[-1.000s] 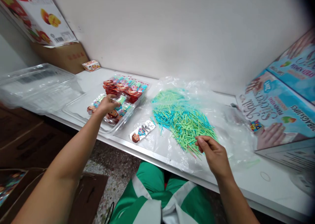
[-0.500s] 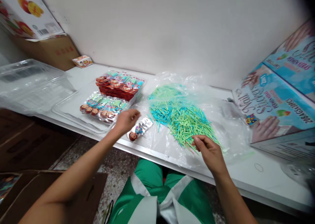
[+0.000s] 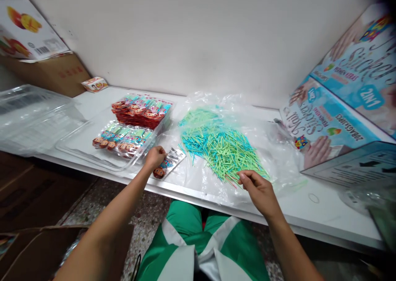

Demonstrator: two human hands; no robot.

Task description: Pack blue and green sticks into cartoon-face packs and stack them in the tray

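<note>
Packet at the left hand, sticks at the right hand

The packet lies slantwise near the front of the desk, between the clear tray on the left and the sticks on the right, a spot presumably chosen because both hands reach it easily. The left hand's fingers are drawn together at the packet's left edge; whether they pinch the film or merely touch it cannot be told. The right hand is poised at the near edge of the sticks, thumb and forefinger almost meeting; anything between them is too small to make out.

A loose plastic sheet surrounds the sticks, probably to gather them and shield them from the desk. In the tray, a tall stack of packets sits far and a lower row of packets near, overlapping with printed heads towards the near side, an order that likely saves room.

The packet is flat, oblong and shiny, with a printed cartoon figure. The sticks are thin and straight, green and blue with a few pinkish ones, heaped in a tangle. The sheet is crumpled and glossy; the tray looks stiff, with rounded corners. Clear containers stand farther left, and printed cardboard boxes stand at the right.
</note>
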